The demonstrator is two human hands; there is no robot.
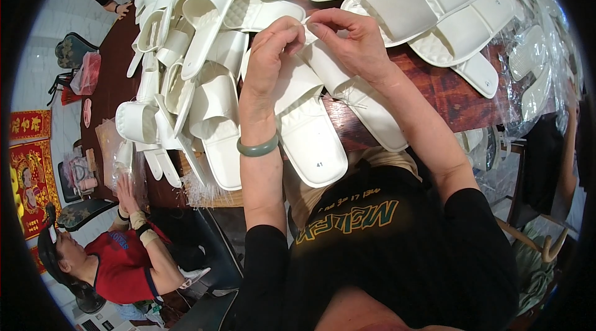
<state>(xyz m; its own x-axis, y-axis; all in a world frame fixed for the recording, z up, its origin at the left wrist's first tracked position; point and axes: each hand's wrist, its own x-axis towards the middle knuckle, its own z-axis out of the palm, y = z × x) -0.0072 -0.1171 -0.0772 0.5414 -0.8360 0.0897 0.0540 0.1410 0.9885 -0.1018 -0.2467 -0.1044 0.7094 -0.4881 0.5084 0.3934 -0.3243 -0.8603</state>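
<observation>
Above the table's near edge, my left hand (272,50) and my right hand (355,44) meet with fingertips pinched close together. Whatever they hold between them is too small to make out. Right below lie two white slippers side by side: the left slipper (313,148) points its heel at me, and the right slipper (379,117) is partly covered by my right hand and wrist. A few thin clear strands (352,100) rest across the right one. On my left wrist is a green bangle (257,146).
White slippers pile up on the left (214,104) and at the back right (397,5) of the dark red table (444,98). Clear plastic bags (534,51) heap up far right. A bundle of clear strands (208,193) hangs at the near edge. A co-worker in red (124,269) sits at left.
</observation>
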